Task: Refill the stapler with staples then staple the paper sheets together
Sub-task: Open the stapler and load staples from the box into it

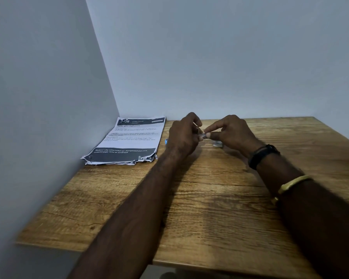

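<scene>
Both hands meet above the far middle of the wooden table (210,198). My left hand (184,133) is curled around a small object, mostly hidden; a bit of blue (166,141) shows at its left edge, perhaps the stapler. My right hand (229,131) pinches a short shiny strip of staples (203,135) between thumb and forefinger, right against the left hand's fingers. A small silvery box or staple block (218,144) lies on the table under the right hand. The stack of printed paper sheets (129,139) lies at the far left, its near edge ragged.
Grey walls close the table in at the left (38,97) and the back (230,57); the paper stack sits in that corner. The table's front edge runs near the bottom of the view. My right wrist wears a black band (262,156) and a gold bangle (292,184).
</scene>
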The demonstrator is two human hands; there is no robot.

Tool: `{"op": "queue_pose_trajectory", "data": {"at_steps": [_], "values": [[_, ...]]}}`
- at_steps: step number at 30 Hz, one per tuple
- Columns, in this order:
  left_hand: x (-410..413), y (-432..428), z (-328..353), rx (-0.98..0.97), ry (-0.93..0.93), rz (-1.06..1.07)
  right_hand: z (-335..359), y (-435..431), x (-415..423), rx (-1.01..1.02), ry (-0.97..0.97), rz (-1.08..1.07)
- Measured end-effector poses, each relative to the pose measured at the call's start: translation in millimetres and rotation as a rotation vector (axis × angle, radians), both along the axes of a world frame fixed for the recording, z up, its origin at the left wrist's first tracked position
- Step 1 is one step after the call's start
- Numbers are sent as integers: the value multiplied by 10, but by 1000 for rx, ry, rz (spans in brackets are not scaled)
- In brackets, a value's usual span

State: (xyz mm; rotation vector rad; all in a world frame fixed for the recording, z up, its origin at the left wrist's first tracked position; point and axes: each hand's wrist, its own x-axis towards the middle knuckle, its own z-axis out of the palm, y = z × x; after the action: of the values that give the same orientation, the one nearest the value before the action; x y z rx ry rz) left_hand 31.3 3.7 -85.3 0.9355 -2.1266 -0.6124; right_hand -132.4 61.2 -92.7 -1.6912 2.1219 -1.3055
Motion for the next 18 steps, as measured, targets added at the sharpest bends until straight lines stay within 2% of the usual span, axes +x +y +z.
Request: {"op": "queue_pose_trajectory", "data": {"at_steps": [10, 18], "values": [[5, -23, 5, -5, -27, 18, -50, 2, -20, 40, -54, -12], [11, -47, -8, -27, -11, 12, -14, 61, 50, -54, 66, 28]]}}
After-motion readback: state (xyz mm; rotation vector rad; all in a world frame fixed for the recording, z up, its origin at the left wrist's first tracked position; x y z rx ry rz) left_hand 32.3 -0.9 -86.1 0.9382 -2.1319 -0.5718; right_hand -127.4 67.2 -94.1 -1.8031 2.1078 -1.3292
